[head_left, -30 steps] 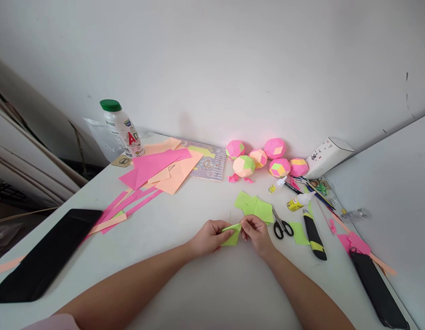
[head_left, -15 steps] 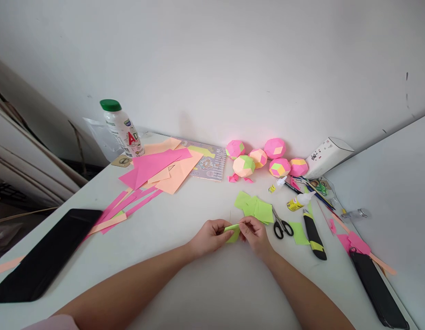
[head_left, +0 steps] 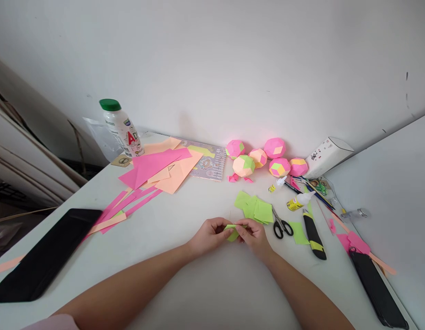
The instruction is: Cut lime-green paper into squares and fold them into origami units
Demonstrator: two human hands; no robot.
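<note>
A small green paper piece (head_left: 232, 232) is pinched between both my hands just above the white table (head_left: 185, 256). My left hand (head_left: 209, 237) grips its left side with curled fingers. My right hand (head_left: 254, 235) presses its right side, fingertips closed on the fold. The paper is mostly hidden by my fingers. A loose stack of green paper squares (head_left: 255, 208) lies just beyond my right hand, with black-handled scissors (head_left: 281, 225) beside it.
Several pink and yellow paper balls (head_left: 264, 160) sit by the wall. Pink and orange sheets (head_left: 160, 169) and strips lie left, near a green-capped bottle (head_left: 121, 128). A black tablet (head_left: 44, 254) is at far left. Glue tubes (head_left: 300, 200), a utility knife (head_left: 313, 236) and a dark case (head_left: 377, 286) lie right.
The green piece has been folded smaller, and my hands have drawn closer together over it. Nothing else on the table moved.
</note>
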